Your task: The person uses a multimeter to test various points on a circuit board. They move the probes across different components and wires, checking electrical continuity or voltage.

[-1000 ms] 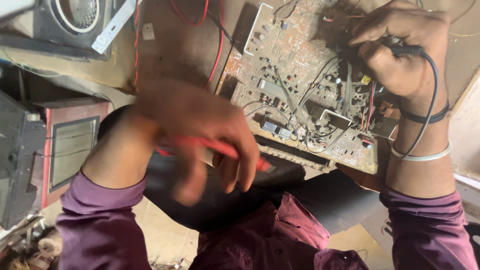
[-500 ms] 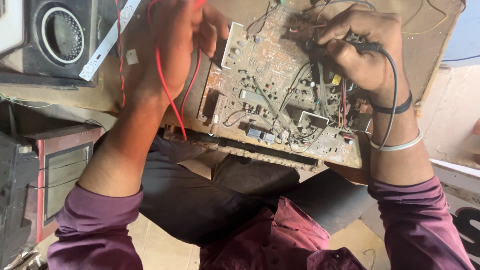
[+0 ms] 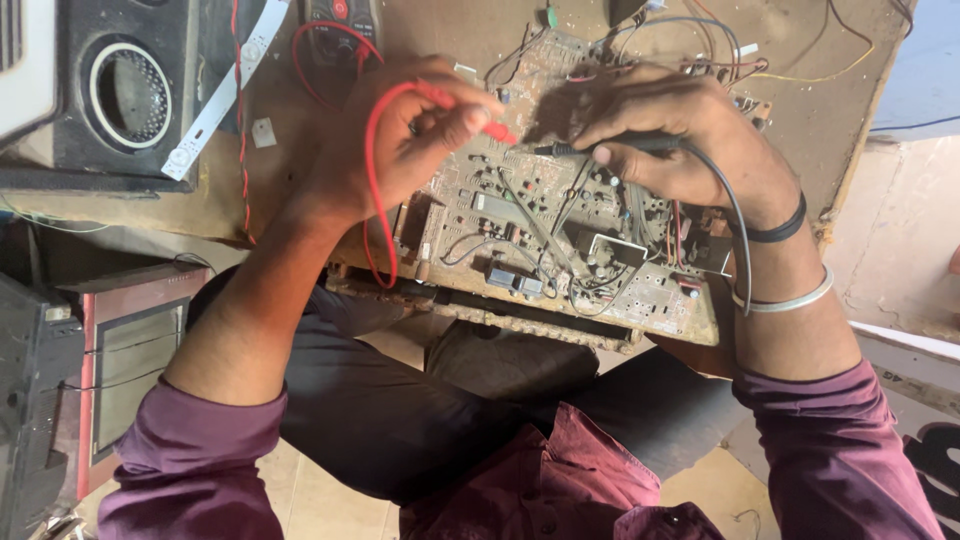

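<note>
Workshop setting, seen from above: a worn brown tabletop (image 3: pixel 300 180) with dusty, scuffed surface carries the work; a pale floor shows at the right edge. Black speaker cabinet (image 3: pixel 120 95) stands at upper left, with a white strip (image 3: pixel 215 100) lying diagonally beside it and a dark meter (image 3: pixel 340 20) at the top edge, red lead running from it. Circuit board (image 3: pixel 560 250), large and flat, lies partly on the tabletop with its near edge overhanging the person's lap; components face up. Judged stiff but brittle, light for its size, with crowded parts and loose wires that would snag or bend: best held by its bare edges, not across the populated face. Left hand (image 3: pixel 400 150), fingers curled together, pinches the red probe (image 3: pixel 490 128) between thumb and fingertips, its tip aimed at the upper board; the red cable (image 3: pixel 372 180) loops softly below the wrist. Right hand (image 3: pixel 690 140), fingers pressed close, pinches the black probe (image 3: pixel 600 148) like a pen, tip on or just above the board; which cannot be told. Both probes appear slim, light and rigid, their cables limp
</note>
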